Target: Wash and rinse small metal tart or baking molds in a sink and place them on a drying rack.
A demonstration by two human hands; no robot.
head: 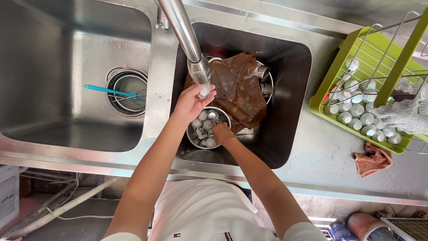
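My left hand (191, 103) is raised under the steel tap spout (199, 73), its fingers curled around something small that I cannot make out. My right hand (221, 132) reaches down into a round metal bowl (192, 139) filled with several small fluted metal moulds (203, 122), fingertips among them. The bowl stands in the right sink basin (285, 111). Behind it lies a crumpled sheet of brown paper (238, 89) over other metal pots.
The left basin (53, 80) holds a pot with a whisk and a turquoise-handled tool (104, 90). A green drying rack (332, 82) at right carries several washed moulds and a pale cloth. An orange rag (373, 160) lies on the counter.
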